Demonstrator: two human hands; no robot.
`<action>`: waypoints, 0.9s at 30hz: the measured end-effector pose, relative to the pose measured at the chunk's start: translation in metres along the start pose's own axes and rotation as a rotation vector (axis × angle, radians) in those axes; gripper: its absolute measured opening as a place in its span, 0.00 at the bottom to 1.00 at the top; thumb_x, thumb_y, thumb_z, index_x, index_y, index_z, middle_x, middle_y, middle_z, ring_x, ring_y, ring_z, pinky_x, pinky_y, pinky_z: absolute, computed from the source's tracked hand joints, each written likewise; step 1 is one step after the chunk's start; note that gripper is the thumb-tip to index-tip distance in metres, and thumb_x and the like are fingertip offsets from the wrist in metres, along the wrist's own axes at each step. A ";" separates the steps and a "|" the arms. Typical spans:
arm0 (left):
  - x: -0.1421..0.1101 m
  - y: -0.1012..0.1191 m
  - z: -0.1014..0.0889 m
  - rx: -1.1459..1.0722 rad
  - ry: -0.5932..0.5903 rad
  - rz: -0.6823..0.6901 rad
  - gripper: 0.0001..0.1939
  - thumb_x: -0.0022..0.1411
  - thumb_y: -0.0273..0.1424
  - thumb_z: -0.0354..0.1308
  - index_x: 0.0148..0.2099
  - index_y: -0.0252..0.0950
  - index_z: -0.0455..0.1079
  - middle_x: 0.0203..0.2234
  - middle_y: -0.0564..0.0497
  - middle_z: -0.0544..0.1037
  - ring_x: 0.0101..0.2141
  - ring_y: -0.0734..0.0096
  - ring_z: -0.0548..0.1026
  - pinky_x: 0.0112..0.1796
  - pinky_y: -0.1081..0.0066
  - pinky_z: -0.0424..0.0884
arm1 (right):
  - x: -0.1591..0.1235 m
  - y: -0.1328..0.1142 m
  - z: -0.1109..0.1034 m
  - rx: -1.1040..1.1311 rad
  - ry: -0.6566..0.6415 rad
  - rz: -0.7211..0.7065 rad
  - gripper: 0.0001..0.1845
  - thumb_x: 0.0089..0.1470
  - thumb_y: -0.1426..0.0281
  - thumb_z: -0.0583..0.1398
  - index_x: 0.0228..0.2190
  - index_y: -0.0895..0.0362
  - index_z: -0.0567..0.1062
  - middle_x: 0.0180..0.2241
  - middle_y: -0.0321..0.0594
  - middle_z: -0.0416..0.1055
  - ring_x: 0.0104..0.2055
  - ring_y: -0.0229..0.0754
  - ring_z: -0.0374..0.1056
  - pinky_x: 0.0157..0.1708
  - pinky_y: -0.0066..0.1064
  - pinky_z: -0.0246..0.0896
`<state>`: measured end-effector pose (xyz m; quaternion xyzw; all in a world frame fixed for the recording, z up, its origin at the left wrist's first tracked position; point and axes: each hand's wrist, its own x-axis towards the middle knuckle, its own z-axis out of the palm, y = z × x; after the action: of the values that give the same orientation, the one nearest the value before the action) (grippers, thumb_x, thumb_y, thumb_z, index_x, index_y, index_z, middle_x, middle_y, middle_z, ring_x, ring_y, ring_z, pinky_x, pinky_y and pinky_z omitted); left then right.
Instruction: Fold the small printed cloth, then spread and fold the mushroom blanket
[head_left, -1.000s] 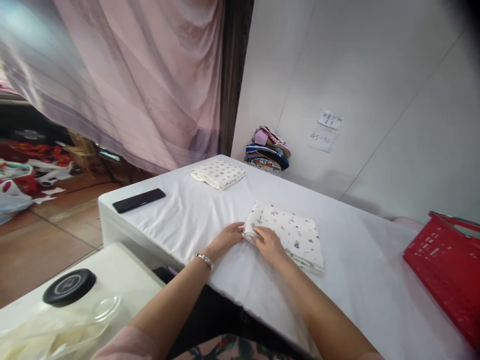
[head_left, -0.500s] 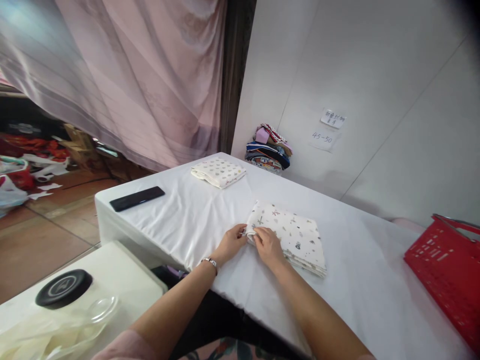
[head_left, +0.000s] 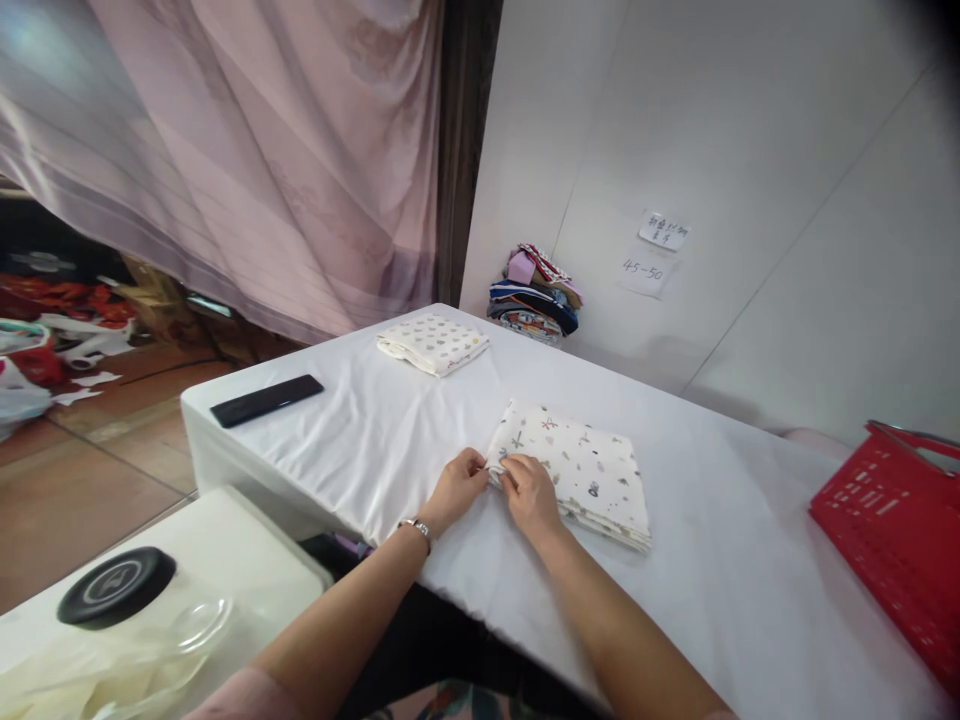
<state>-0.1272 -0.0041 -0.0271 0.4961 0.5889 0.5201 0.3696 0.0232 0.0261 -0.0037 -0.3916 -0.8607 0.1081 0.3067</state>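
Note:
A folded white cloth [head_left: 589, 462] with small scattered prints lies on the white-covered table in front of me. At its near left corner my left hand [head_left: 459, 487] pinches the edge between thumb and fingers. My right hand [head_left: 529, 490] grips the same corner from just to the right, fingers bent over the fold. Layers of the cloth show along its near side. Farther back, another folded cloth [head_left: 435, 345], cream with small printed motifs, rests apart from both hands.
A black phone [head_left: 267, 400] lies at the table's left end. The red plastic basket [head_left: 892, 540] stands at the right. Folded fabrics [head_left: 534, 295] are stacked by the wall. On a lower white surface at left are a round black object [head_left: 117, 586] and a clear plastic bag [head_left: 150, 660].
My left hand's fingers have drawn closer together at the cloth's corner. The right hand has shifted only slightly and stays on the fold. The cloth lies in about the same place.

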 end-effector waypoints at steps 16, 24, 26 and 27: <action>0.009 0.013 -0.003 -0.135 0.034 -0.129 0.18 0.40 0.39 0.64 0.31 0.36 0.64 0.22 0.56 0.71 0.25 0.70 0.72 0.29 0.70 0.70 | -0.031 0.009 -0.041 -0.166 -0.067 -0.126 0.20 0.50 0.78 0.54 0.45 0.55 0.65 0.44 0.40 0.67 0.48 0.42 0.60 0.47 0.35 0.53; 0.017 0.040 -0.003 -0.503 -0.071 -0.391 0.17 0.43 0.30 0.65 0.36 0.33 0.65 0.31 0.49 0.75 0.31 0.72 0.74 0.33 0.73 0.71 | -0.069 0.037 -0.068 -0.311 -0.035 0.020 0.30 0.49 0.78 0.54 0.54 0.55 0.57 0.51 0.43 0.63 0.53 0.44 0.55 0.54 0.41 0.46; 0.019 0.049 -0.001 -0.545 -0.099 -0.382 0.15 0.46 0.30 0.64 0.37 0.34 0.65 0.32 0.48 0.75 0.32 0.72 0.74 0.34 0.73 0.71 | -0.068 0.037 -0.064 -0.341 -0.011 0.055 0.32 0.49 0.77 0.55 0.56 0.54 0.55 0.51 0.43 0.63 0.54 0.45 0.55 0.54 0.42 0.45; 0.020 0.054 0.000 -0.563 -0.117 -0.372 0.15 0.46 0.30 0.64 0.37 0.34 0.66 0.33 0.48 0.76 0.33 0.72 0.74 0.35 0.73 0.71 | -0.067 0.036 -0.062 -0.359 0.002 0.069 0.32 0.49 0.76 0.55 0.56 0.54 0.54 0.51 0.43 0.63 0.54 0.46 0.55 0.54 0.43 0.45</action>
<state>-0.1212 0.0131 0.0270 0.2877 0.4803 0.5568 0.6136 0.1164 -0.0026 0.0000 -0.4693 -0.8520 -0.0374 0.2290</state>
